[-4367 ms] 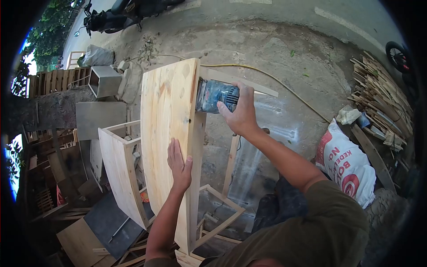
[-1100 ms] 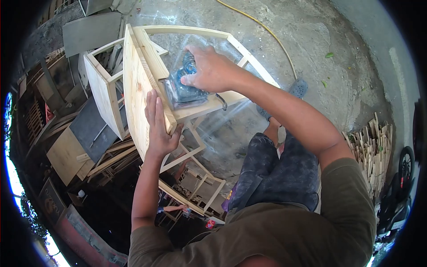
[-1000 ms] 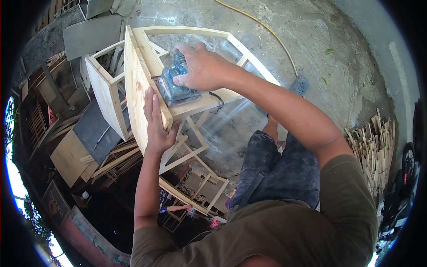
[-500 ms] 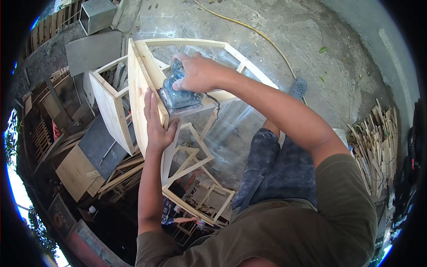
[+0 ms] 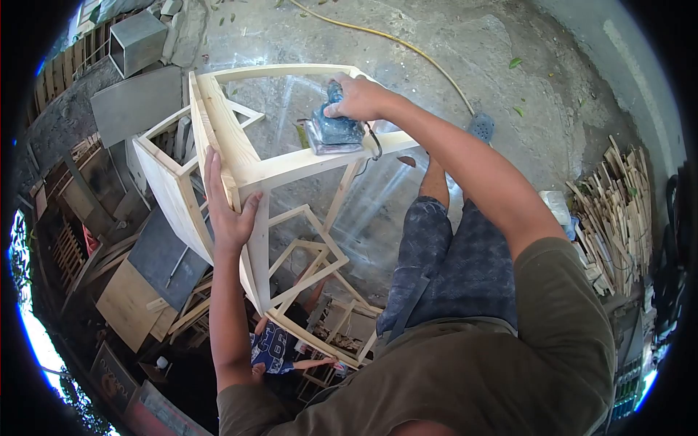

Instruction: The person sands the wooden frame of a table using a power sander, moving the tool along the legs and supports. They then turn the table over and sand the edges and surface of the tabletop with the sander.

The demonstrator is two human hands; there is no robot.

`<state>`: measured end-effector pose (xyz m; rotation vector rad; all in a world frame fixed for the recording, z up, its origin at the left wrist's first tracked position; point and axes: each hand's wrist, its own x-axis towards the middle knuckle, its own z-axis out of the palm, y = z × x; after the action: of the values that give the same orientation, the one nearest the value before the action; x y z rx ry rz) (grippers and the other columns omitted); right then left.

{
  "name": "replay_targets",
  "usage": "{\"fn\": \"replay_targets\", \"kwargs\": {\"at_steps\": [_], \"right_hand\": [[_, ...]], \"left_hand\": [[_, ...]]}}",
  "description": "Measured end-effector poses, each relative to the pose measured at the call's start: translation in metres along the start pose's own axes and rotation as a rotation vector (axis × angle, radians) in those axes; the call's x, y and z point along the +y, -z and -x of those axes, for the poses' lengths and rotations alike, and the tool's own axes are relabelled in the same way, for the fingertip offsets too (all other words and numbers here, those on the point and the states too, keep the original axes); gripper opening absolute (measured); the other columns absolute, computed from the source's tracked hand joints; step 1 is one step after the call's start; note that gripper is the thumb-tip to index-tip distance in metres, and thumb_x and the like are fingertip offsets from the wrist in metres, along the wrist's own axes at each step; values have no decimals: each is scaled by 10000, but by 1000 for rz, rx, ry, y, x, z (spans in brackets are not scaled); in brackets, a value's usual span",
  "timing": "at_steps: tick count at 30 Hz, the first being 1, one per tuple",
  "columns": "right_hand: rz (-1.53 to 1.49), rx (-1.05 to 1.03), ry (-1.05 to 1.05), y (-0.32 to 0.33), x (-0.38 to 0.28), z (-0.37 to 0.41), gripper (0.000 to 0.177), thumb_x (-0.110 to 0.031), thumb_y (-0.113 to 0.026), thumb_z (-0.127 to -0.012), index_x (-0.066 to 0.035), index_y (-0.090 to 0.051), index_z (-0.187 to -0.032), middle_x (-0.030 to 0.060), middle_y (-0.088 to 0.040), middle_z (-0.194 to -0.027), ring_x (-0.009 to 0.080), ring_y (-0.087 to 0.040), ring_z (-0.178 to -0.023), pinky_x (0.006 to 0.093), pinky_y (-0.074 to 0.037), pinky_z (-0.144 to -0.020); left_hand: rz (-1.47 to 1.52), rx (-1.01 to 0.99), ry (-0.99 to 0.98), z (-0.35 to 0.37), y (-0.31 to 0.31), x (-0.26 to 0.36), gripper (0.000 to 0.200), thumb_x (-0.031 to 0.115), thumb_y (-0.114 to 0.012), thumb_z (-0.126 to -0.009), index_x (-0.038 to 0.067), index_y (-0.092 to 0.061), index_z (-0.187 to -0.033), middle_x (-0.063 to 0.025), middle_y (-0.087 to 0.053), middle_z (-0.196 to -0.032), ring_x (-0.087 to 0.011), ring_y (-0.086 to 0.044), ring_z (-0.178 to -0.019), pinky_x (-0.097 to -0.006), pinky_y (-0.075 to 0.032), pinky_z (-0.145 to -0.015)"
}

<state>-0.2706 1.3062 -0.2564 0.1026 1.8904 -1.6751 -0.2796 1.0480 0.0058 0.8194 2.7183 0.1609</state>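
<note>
A pale wooden frame (image 5: 291, 164) with a solid side panel stands in front of me. My right hand (image 5: 356, 98) is wrapped round a blue, dusty power sander (image 5: 336, 129), whose base rests on the frame's near rail. A short dark cord hangs from the sander's right side. On the left, my left hand (image 5: 231, 211) grips the edge of the side panel (image 5: 212, 138) near the corner, thumb on one face and fingers along the other.
More wooden frames stand at left (image 5: 171, 185) and below (image 5: 309, 251). A co-worker in a blue shirt (image 5: 270, 350) is at the bottom. A yellow hose (image 5: 392, 38) crosses the concrete floor, and wood strips (image 5: 614, 211) are piled right.
My right hand and the sander have moved right along the near rail, away from the side panel, uncovering the corner. My left hand still holds the panel; the view has shifted slightly.
</note>
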Motion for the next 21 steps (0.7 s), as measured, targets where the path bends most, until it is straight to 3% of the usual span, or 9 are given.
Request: {"fn": "replay_targets", "kwargs": {"at_steps": [6, 12, 16, 21], "right_hand": [[10, -22, 163, 8, -45, 3, 886, -491, -786, -864, -103, -405, -1563, 365, -561, -1338, 490, -595, -1244, 473, -485, -1070], [11, 79, 66, 2, -79, -11, 897, -489, -784, -864, -106, -389, -1573, 369, -543, -1356, 491, -579, -1268, 481, -464, -1095], [-8, 40, 125, 2, -89, -12, 885, -466, -782, -860, -117, -393, -1574, 364, -497, -1393, 503, -587, -1257, 480, -479, -1093], [156, 126, 33, -3, -95, -6, 869, -441, -787, -849, -117, -405, -1559, 348, -476, -1404, 500, -604, -1236, 465, -494, -1078]], "left_hand": [[-3, 1, -11, -12, 8, -17, 955, 216, -816, -856, 49, -288, -1634, -231, -311, -1686, -421, -296, -1562, -512, -249, -1278], [1, 9, -14, -19, 17, -27, 941, 204, -816, -851, 58, -306, -1628, -235, -329, -1675, -426, -316, -1552, -507, -266, -1272], [4, 15, -14, -25, 20, -34, 941, 202, -817, -847, 55, -309, -1626, -243, -343, -1666, -432, -330, -1543, -499, -277, -1269], [22, 11, -24, -30, 28, -46, 941, 197, -814, -850, 51, -304, -1628, -246, -338, -1667, -432, -324, -1547, -498, -277, -1269]]}}
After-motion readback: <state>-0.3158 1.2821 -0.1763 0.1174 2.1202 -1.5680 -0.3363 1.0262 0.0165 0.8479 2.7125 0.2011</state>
